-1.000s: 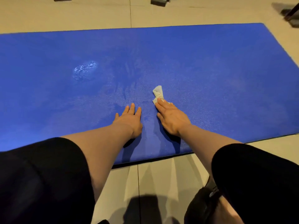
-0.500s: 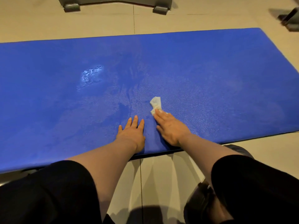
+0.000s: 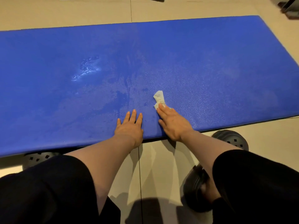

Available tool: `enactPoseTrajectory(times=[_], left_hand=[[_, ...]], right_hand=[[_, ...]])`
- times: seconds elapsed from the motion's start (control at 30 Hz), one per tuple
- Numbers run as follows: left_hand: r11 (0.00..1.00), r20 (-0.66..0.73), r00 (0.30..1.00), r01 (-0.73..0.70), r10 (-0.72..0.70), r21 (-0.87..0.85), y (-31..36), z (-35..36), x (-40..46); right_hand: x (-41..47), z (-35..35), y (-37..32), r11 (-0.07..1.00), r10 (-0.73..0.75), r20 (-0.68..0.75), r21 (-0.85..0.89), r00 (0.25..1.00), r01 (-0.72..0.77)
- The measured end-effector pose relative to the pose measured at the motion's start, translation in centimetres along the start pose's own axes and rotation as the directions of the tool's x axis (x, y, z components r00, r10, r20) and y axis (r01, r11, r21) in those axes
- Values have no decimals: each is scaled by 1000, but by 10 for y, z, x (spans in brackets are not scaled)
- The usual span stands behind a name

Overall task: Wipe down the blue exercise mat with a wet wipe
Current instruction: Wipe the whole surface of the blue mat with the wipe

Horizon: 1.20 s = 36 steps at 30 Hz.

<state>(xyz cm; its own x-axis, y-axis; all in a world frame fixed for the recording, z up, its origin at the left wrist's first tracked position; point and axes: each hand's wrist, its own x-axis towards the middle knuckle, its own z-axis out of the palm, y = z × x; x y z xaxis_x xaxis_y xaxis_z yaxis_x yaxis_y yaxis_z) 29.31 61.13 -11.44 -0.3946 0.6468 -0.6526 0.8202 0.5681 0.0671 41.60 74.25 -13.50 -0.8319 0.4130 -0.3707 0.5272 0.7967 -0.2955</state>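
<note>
Head view: right hand presses wipe.

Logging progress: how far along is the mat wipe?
Partly done. Wet streaks darken the blue mat ahead of the left hand. The right hand presses the wipe flat at the near edge. A whitish patch at the left remains; the right end looks unwiped.

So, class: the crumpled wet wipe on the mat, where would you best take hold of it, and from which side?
Pinch the far, free end of the wet wipe from above. Its near end lies under the right hand fingertips, flat on the blue mat; the bunched far end rises clear, probably easiest to pinch.
</note>
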Motion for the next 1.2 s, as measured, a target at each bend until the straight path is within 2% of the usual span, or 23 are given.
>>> enactPoseTrajectory(times=[0.13,0.2,0.27,0.33,0.4,0.47,0.6,0.7,0.73,0.83,0.93,1.0,1.1,1.17,1.2], left_hand=[[1000,21,1000,-17,17,6,-3,-3,0],[1000,41,999,-23,22,15,-4,-3,2],[1000,50,999,-22,21,22,-5,-3,5],[1000,50,999,-22,21,17,-5,-2,7],[999,49,998,-30,29,14,-6,-2,8],[999,48,998,-46,45,17,-8,-3,8],[997,30,998,-52,51,51,-11,-1,7],[997,-5,999,-45,46,70,-9,6,6],[997,-14,999,-42,43,70,-8,8,6],[997,-39,998,-36,39,70,-9,12,7],[997,-51,997,-46,49,61,-9,12,7],[997,-56,997,-51,54,53,-10,13,6],[997,-73,996,-53,57,52,-11,15,5],[997,-83,995,-56,59,48,-11,16,6],[997,-85,995,-58,61,45,-11,16,6]], right_hand=[[-10,3,12,977,211,-66,57,975,-208],[-12,10,-10,965,250,-99,106,963,-239],[-17,20,-36,976,195,-121,120,973,-180],[-28,32,-49,994,79,-114,84,990,-70],[-38,35,-45,999,-16,-114,43,993,21],[-46,32,-29,999,-41,-139,28,989,45],[-59,33,-7,982,178,-228,97,957,-160],[-53,48,-34,949,294,-293,200,910,-243],[-52,54,-48,951,278,-298,218,913,-218],[-60,72,-76,986,108,-298,156,948,-64],[-66,65,-55,999,18,-352,44,936,-3],[-73,54,-36,991,131,-330,58,935,-118],[-72,53,-36,936,352,-362,160,863,-314],[-69,63,-60,927,373,-375,190,849,-324],[-67,69,-74,942,334,-386,174,860,-288]])
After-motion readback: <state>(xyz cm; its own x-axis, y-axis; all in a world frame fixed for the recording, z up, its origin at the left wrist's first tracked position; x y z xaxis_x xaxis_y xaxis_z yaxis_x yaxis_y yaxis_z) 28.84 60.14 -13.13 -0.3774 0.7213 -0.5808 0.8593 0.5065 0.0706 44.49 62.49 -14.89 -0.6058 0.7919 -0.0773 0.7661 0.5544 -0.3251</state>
